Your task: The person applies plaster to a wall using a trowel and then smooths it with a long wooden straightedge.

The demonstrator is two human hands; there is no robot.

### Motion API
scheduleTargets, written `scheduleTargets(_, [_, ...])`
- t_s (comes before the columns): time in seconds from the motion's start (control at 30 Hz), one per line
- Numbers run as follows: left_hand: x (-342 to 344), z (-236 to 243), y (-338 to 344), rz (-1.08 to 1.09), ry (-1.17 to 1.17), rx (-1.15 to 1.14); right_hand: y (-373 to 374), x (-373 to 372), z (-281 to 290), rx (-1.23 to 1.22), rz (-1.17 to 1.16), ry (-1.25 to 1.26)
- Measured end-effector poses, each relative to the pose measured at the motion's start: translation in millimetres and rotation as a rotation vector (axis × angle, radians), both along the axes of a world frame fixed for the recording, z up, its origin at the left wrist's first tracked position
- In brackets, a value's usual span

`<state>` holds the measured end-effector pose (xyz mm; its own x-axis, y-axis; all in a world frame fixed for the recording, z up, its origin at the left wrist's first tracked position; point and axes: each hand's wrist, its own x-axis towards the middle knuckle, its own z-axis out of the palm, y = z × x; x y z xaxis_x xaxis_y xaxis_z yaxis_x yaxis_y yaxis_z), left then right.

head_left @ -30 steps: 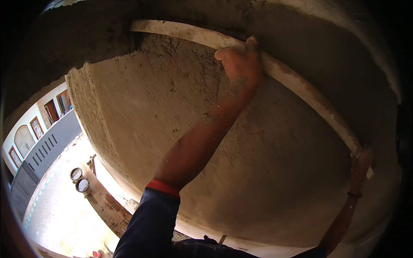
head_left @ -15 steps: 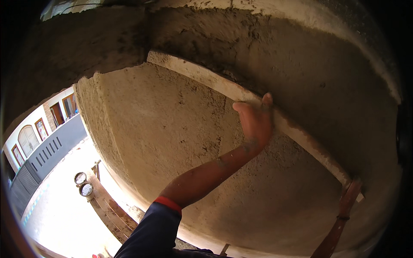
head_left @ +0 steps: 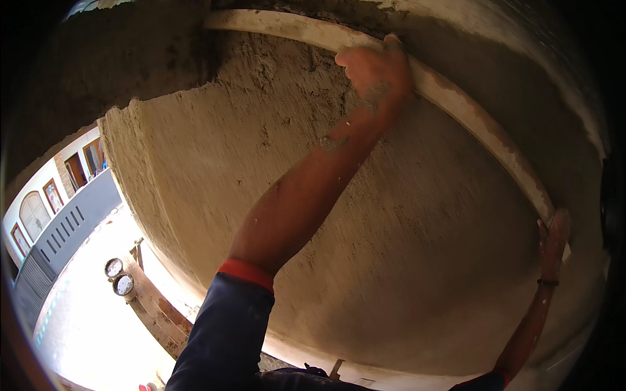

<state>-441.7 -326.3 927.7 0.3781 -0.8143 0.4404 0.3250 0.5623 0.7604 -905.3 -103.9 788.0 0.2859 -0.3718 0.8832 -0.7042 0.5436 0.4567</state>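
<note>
A long pale straightedge board (head_left: pixel 456 98) lies against the wet grey plaster of the wall (head_left: pixel 313 215), high up and slanting down to the right. My left hand (head_left: pixel 378 68), smeared with mortar, grips the board near its middle, thumb below and fingers over the edge. Farther right, my right hand (head_left: pixel 553 238) is wrapped round the lower end, a dark band on its wrist. The board's left end reaches the underside of a dark overhead beam (head_left: pixel 130 58). Streaked plaster shows beneath the board.
Two buckets (head_left: pixel 122 284) with pale contents stand at the lower left by a wooden plank platform (head_left: pixel 156 316). Beyond them are bright ground, a grey gate wall (head_left: pixel 65 228) and a white house front (head_left: pixel 39 202). The overhead beam juts out at the upper left.
Both hands have pushed the board upward along the wall, and its right end has also shifted right. Fresh streaks show in the plaster below it. My left arm is stretched higher.
</note>
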Motion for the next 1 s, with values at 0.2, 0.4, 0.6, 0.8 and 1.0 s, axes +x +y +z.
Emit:
scheduleTargets(0.2, [-8,-24,3,-0.050,-0.010,0.026,-3,-20,-20,0.052,-0.072,-0.111])
scheduleTargets(0.4, [-41,-94,26,-0.038,-0.075,0.137,27,-28,-81,0.106,-0.214,-0.343])
scheduleTargets(0.6, [-26,-66,24,-0.034,-0.110,0.011,19,-25,-77,0.049,-0.125,-0.138])
scheduleTargets(0.8, [-10,19,11,-0.111,0.006,0.024,4,-1,6,-0.038,-0.149,-0.044])
scheduleTargets(1.0, [13,44,54,-0.234,0.030,0.034,9,-7,53,-0.023,-0.003,0.047])
